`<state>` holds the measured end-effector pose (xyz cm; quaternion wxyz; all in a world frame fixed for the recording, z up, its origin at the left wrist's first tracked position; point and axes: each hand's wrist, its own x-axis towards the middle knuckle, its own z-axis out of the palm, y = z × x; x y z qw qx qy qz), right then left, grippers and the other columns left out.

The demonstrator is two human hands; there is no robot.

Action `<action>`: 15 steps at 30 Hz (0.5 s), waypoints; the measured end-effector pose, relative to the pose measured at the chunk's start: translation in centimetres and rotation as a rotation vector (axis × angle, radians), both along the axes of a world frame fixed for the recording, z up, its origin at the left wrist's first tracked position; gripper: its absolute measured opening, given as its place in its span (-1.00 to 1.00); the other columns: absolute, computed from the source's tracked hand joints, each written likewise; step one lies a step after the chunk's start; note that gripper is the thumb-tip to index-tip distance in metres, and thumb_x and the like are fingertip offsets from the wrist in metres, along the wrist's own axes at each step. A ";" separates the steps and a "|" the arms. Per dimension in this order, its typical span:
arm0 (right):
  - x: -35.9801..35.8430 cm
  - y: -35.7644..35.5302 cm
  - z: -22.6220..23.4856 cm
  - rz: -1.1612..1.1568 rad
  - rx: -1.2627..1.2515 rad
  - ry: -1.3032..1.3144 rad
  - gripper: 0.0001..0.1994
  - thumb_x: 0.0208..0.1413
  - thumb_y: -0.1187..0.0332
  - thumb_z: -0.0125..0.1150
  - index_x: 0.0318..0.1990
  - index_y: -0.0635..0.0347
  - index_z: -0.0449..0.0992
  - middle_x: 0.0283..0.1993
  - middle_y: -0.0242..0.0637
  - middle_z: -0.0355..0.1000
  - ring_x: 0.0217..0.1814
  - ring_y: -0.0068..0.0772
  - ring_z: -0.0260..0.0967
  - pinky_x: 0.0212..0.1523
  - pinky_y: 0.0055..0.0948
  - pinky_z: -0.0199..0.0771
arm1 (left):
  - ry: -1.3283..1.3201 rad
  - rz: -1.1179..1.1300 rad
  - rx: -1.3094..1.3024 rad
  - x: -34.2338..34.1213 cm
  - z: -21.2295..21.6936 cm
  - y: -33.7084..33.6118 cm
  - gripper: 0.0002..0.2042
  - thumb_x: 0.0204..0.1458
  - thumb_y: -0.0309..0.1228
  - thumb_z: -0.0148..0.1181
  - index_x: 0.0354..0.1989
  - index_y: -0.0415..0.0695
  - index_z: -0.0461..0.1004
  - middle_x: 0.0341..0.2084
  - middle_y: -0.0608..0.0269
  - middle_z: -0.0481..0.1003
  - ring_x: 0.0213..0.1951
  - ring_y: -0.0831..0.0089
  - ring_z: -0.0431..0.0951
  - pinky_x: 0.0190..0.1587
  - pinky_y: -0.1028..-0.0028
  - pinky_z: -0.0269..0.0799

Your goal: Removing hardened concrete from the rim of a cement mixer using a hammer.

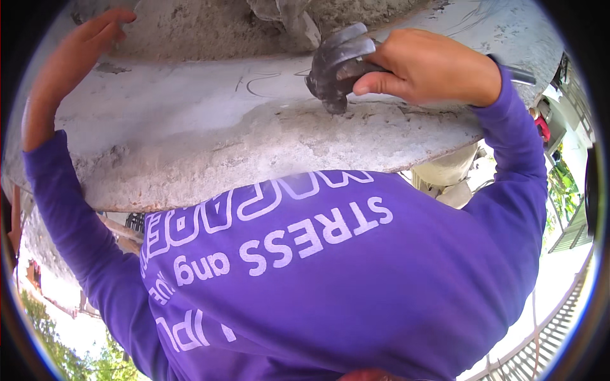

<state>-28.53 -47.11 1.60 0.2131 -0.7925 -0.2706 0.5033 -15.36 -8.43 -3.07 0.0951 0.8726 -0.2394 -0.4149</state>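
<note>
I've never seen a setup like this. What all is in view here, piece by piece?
Slab: one, pale grey, across the upper half
Hammer: one, dark with shiny metal, over the slab, right of centre
Rough lump: one, grey, top centre
Rounded object: one, cream, below the slab's right side
Red things: two, red, far right and bottom edge, too little showing to identify
Greenery: two patches, green, lower left and far right
Railing: one, pale with dark gaps, lower right
Shirt: one, purple with white lettering, centre
Left hand: one, bare, upper left
Right hand: one, bare, upper right, fingers around the hammer
</note>
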 end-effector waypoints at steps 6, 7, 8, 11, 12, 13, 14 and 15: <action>1.5 0.1 2.8 -0.013 -0.028 -0.246 -0.55 0.19 0.02 0.05 -0.39 0.33 0.48 -0.66 -0.04 0.30 -0.61 -0.05 0.33 -0.54 -0.23 0.30 | 0.040 -0.024 -0.074 0.4 -1.2 1.5 -0.63 0.25 -0.28 -0.22 0.16 -0.05 0.36 -0.14 0.23 0.48 -0.06 0.44 0.43 0.03 0.48 0.29; 2.1 -0.3 3.9 -0.124 0.022 -0.369 -0.51 0.19 0.00 0.06 -0.50 0.34 0.44 -0.74 -0.07 0.22 -0.71 -0.04 0.26 -0.65 -0.26 0.22 | 0.034 -0.018 -0.129 0.3 -1.7 1.4 -0.63 0.24 -0.29 -0.23 0.16 -0.06 0.35 -0.15 0.23 0.47 -0.06 0.44 0.43 0.03 0.48 0.29; 2.5 -1.8 3.7 -0.218 0.048 -0.402 -0.50 0.18 0.00 0.07 -0.53 0.34 0.41 -0.78 -0.14 0.16 -0.79 -0.23 0.20 -0.72 -0.35 0.14 | 0.041 -0.023 -0.143 0.2 -1.9 1.0 -0.63 0.24 -0.29 -0.23 0.16 -0.06 0.35 -0.15 0.23 0.47 -0.06 0.44 0.43 0.03 0.48 0.29; 0.0 -5.5 1.4 -0.461 0.169 -0.483 -0.56 0.18 0.02 0.06 -0.33 0.33 0.49 -0.60 0.01 0.33 -0.51 0.04 0.34 -0.45 -0.14 0.32 | -0.085 -0.089 -0.140 -0.1 -1.1 -0.1 -0.63 0.24 -0.31 -0.24 0.16 -0.08 0.35 -0.14 0.21 0.47 -0.06 0.42 0.42 0.03 0.47 0.29; -0.9 -3.4 1.2 -0.351 0.042 -0.245 -0.56 0.17 0.02 0.07 -0.34 0.33 0.49 -0.61 -0.01 0.33 -0.50 0.06 0.33 -0.44 -0.13 0.33 | -0.062 -0.080 -0.079 0.0 -0.5 -0.5 -0.63 0.24 -0.30 -0.23 0.15 -0.10 0.35 -0.13 0.21 0.47 -0.06 0.41 0.42 0.03 0.47 0.28; -1.2 -0.7 0.3 -0.236 -0.051 -0.012 -0.56 0.16 0.01 0.08 -0.36 0.32 0.49 -0.62 -0.02 0.33 -0.50 0.07 0.32 -0.42 -0.13 0.33 | -0.048 -0.067 0.015 0.3 0.8 -0.6 -0.63 0.25 -0.30 -0.22 0.15 -0.12 0.35 -0.13 0.21 0.47 -0.05 0.39 0.42 0.04 0.47 0.28; -1.4 0.0 -0.4 -0.144 -0.076 -0.015 -0.56 0.15 0.01 0.08 -0.36 0.31 0.50 -0.60 -0.02 0.35 -0.48 0.08 0.34 -0.40 -0.12 0.35 | -0.060 -0.073 -0.011 0.6 1.0 -0.7 -0.63 0.25 -0.30 -0.22 0.15 -0.12 0.35 -0.13 0.21 0.47 -0.05 0.39 0.42 0.04 0.47 0.28; -1.8 0.2 -0.9 -0.050 -0.107 -0.012 -0.57 0.14 0.01 0.09 -0.36 0.31 0.51 -0.59 -0.03 0.38 -0.46 0.08 0.36 -0.39 -0.12 0.37 | -0.047 -0.041 -0.026 0.5 1.1 -0.9 -0.64 0.23 -0.31 -0.19 0.14 -0.13 0.36 -0.10 0.18 0.48 -0.03 0.36 0.43 0.05 0.46 0.28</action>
